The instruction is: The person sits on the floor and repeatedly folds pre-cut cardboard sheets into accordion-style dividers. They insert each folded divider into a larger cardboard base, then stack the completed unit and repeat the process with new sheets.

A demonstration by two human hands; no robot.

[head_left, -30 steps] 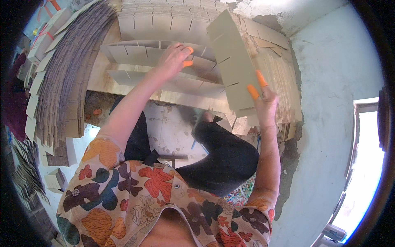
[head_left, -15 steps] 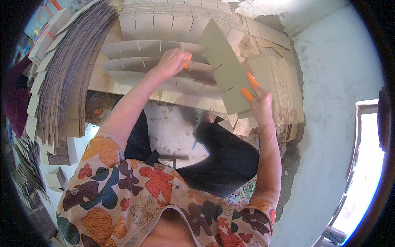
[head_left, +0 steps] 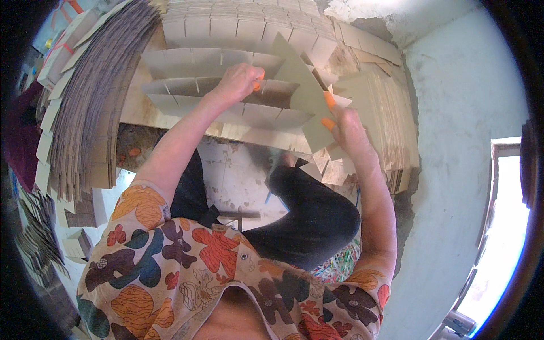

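Three slotted cardboard strips stand on edge side by side on the wooden board; the nearest strip (head_left: 226, 112) lies below my wrist. My left hand (head_left: 239, 82), with orange finger covers, is closed around the middle cardboard strip (head_left: 175, 85). In my right hand (head_left: 347, 126), also with orange finger covers, is a crosswise cardboard strip (head_left: 303, 90), pinched at its right edge and tilted. Its left edge meets the right ends of the standing strips; whether the slots interlock I cannot tell.
A tall stack of cardboard strips (head_left: 99, 96) lines the left side. More slotted strips (head_left: 238, 31) are stacked at the back, and another pile (head_left: 391, 124) lies to the right beside the wall (head_left: 453, 119). The wooden board's front edge (head_left: 238, 133) faces my legs.
My right hand has moved a little left and brought the crosswise strip against the standing strips' ends. The left hand stays nearly in place.
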